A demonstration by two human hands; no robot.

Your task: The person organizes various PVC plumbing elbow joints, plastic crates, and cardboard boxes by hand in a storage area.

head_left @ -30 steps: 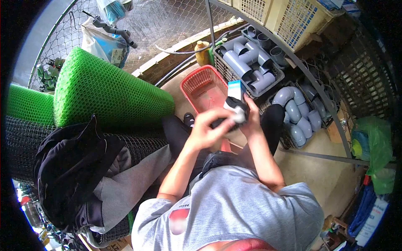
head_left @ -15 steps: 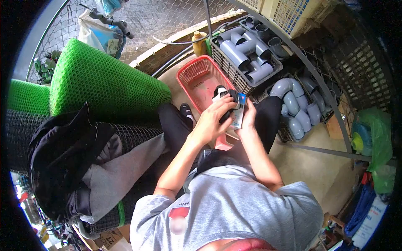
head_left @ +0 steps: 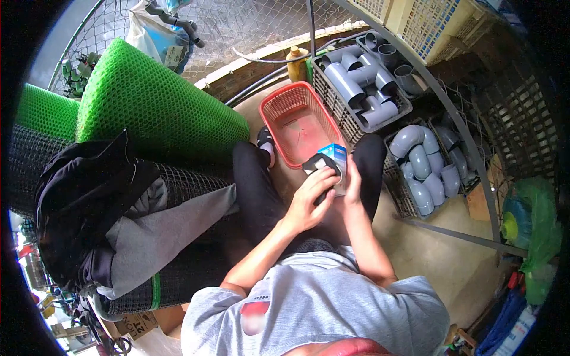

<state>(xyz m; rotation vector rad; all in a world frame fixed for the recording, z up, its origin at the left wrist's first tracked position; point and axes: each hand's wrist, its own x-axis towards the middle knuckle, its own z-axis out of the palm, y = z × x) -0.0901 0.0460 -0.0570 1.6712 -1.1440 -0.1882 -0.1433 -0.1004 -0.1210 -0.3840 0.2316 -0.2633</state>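
My left hand (head_left: pixel 313 199) is closed around a black and white object (head_left: pixel 321 162) whose kind I cannot make out, its lower part hidden under the fingers. Against the right side of that object stands a small blue and white cardboard box (head_left: pixel 336 152). My right hand (head_left: pixel 352 183) grips this box from the right, with its fingers along the side. Both hands are close together above my lap. Just beyond them, on the floor, rests a red plastic basket (head_left: pixel 263 120) with a few thin scraps in it.
Dark crates of grey pipe fittings (head_left: pixel 344 82) and grey elbows (head_left: pixel 419 160) stand at the right. Rolls of green mesh (head_left: pixel 160 101) and a dark jacket (head_left: pixel 77 207) lie at the left. A yellowish bottle (head_left: pixel 296 64) stands behind the basket.
The box has turned, showing more of its blue end. The black and white object has come lower, closer against the box. The whole view has shifted slightly.
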